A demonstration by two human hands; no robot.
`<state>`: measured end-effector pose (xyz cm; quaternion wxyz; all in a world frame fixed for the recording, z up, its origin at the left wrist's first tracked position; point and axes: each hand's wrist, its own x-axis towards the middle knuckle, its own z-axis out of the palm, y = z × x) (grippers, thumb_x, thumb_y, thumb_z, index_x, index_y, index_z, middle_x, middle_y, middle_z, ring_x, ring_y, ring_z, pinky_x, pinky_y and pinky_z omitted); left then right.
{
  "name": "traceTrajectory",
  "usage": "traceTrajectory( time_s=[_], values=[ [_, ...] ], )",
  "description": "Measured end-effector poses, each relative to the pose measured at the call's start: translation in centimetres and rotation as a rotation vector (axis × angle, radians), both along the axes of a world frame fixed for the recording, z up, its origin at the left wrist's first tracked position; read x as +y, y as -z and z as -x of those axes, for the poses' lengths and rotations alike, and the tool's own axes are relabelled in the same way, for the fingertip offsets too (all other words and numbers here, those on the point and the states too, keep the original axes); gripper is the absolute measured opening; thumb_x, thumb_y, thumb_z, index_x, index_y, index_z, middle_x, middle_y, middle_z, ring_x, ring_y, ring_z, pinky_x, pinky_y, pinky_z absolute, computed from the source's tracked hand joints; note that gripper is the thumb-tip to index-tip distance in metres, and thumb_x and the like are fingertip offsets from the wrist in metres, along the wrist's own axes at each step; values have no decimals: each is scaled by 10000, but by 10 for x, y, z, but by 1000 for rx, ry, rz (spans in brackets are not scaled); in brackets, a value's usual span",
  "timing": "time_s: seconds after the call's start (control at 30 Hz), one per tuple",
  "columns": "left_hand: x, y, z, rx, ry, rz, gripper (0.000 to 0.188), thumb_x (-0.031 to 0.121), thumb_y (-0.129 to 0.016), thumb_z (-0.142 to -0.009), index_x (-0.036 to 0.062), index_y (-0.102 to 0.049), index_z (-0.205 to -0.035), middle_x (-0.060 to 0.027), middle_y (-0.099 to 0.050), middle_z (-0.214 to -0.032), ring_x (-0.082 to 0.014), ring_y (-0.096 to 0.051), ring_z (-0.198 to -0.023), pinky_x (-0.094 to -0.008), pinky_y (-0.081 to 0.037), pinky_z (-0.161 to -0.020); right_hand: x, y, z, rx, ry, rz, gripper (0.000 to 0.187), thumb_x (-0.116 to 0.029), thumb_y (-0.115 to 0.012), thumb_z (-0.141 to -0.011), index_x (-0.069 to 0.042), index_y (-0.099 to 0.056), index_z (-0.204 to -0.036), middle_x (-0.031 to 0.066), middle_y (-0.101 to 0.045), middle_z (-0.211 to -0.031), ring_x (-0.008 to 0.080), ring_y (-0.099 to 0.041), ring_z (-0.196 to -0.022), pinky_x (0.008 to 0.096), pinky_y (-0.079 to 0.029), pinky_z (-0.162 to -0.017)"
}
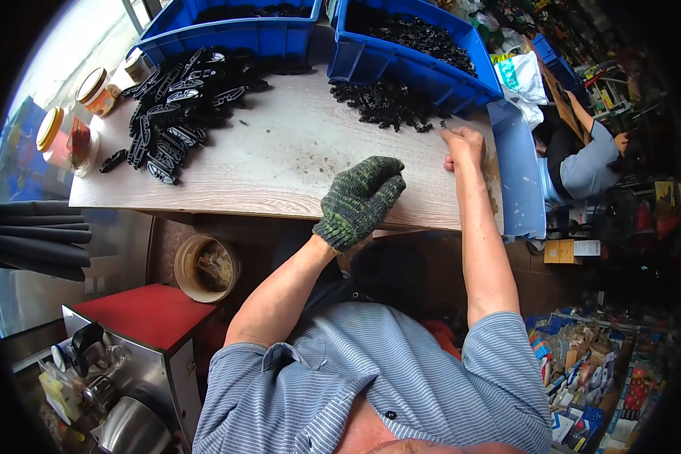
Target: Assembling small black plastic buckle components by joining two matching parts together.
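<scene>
My left hand (362,203), in a dark green knitted glove, is closed above the front edge of the table; whatever its fingers may hold is hidden. At the table's right side my bare right hand (465,148) is pinched, with a small black part (443,123) at its fingertips. Just beyond and to the left of it lies a heap of small black plastic parts (386,104). A larger pile of long oval black pieces (175,102), some with pale outlines, covers the left part of the pale wood-grain table (280,163).
Two blue bins with black parts, a left one (227,38) and a right one (424,64), stand behind the piles. Lidded jars (62,136) line the left edge. A blue crate (518,178) adjoins the right edge. A bucket (206,267) is below; another person (586,163) is at right.
</scene>
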<state>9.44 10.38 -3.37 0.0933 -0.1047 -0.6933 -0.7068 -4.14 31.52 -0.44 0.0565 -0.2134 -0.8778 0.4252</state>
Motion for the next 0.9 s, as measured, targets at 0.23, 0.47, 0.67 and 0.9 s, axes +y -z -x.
traceTrajectory(
  time_s=[0.23, 0.47, 0.67, 0.9],
  values=[
    [-8, -11, 13, -389, 110, -264, 376, 224, -670, -955, 20, -613, -1265, -106, -699, -1062, -163, -681, -883, -302, -570, -761, -4, 5, -37, -27, -194, 459, 191, -161, -744, -847, -16, -657, -937, 23, -576, -609, 107, -534, -414, 280, -488, -369],
    [-9, -20, 50, -397, 184, -115, 269, 259, -660, -942, 3, -675, -1023, -78, -659, -724, -142, -610, -581, -271, -486, -534, -38, 8, -80, 5, -515, 573, 163, -142, -741, -859, -19, -661, -930, 5, -599, -592, 91, -538, -422, 214, -382, -394],
    [-12, -20, 45, -460, 211, -208, 208, 215, -676, -917, 9, -657, -937, -81, -649, -728, -141, -612, -602, -275, -501, -545, -40, 13, -87, 45, -530, 608, 169, -109, -760, -842, -30, -663, -955, 2, -620, -598, 80, -549, -439, 205, -402, -419],
    [-19, -8, 34, -447, 184, -439, 211, 197, -671, -926, 5, -657, -1013, -87, -668, -816, -158, -641, -680, -285, -533, -605, -49, 17, -96, 94, -558, 765, 221, -113, -779, -843, -29, -651, -1002, 13, -640, -644, 83, -568, -475, 211, -440, -444]
  ],
)
